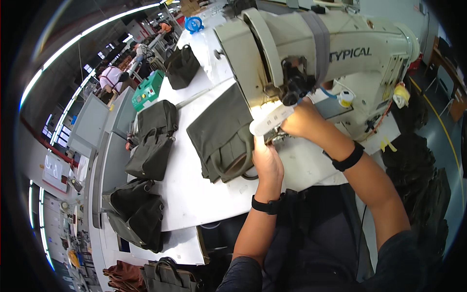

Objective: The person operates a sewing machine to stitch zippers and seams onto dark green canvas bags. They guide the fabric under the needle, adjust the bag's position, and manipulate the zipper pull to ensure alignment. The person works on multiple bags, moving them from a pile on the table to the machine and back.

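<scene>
Fingers: I can't tell their grip; both hands bunch at the needle.
Left hand (267,163): I see it touching the bag (224,134).
Right hand (297,119): under the machine (335,46) head.
Bag: on the table (194,194).

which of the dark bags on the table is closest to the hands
The flat olive bag with the looped handle, directly beside the left hand under the sewing machine; the others lie farther left.

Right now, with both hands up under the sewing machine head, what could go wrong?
Both the left hand and right hand sit close to the needle area of the sewing machine, so a finger could get caught. The olive bag has a handle loop beside the left hand that might snag. Glare from the small lamp may hide the fingertips.
</scene>
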Tool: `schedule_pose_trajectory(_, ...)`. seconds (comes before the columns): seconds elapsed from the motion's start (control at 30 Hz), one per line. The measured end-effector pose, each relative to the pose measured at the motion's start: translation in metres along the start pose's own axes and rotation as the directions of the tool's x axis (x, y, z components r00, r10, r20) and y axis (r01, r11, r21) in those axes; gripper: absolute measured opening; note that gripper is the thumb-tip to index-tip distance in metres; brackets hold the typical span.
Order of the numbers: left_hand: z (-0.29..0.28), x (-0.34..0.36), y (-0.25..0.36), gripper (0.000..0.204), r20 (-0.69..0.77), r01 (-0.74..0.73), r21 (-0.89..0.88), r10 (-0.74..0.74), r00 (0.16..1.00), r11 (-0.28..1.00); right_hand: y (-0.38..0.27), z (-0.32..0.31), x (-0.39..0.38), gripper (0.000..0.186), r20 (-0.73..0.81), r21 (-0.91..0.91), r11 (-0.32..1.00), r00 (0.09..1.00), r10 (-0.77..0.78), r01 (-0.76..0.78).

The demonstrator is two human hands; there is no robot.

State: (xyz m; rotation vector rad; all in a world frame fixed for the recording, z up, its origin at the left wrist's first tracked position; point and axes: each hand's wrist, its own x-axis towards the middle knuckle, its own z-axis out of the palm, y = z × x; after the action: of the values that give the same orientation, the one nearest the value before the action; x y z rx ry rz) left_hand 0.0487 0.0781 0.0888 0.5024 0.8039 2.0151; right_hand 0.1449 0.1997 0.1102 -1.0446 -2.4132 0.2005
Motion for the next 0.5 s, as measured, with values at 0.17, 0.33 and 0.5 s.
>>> schedule_pose_trajectory(0.17, -0.002, 0.014, 0.005, 0.043, 0.11, 0.088, -0.124, -0.075, 0.991, 0.988, -0.007, -0.012, 0.006, 0.035, -0.29, -0.097, 0.967, 0.923, -0.254, 0.235)
schedule_pose_trajectory(0.33, -0.009, 0.013, 0.011, 0.051, 0.119, 0.168, -0.093, -0.156, 0.98, 0.981, -0.022, -0.019, 0.005, 0.028, -0.408, 0.146, 0.903, 0.857, -0.316, 0.403)
schedule_pose_trajectory(0.5, -0.026, 0.03, -0.015, 0.052, 0.17, 0.15, -0.158, -0.122, 0.978, 0.976, 0.014, 0.008, 0.023, 0.019, -0.093, -0.121, 0.913, 0.911, -0.401, 0.39)
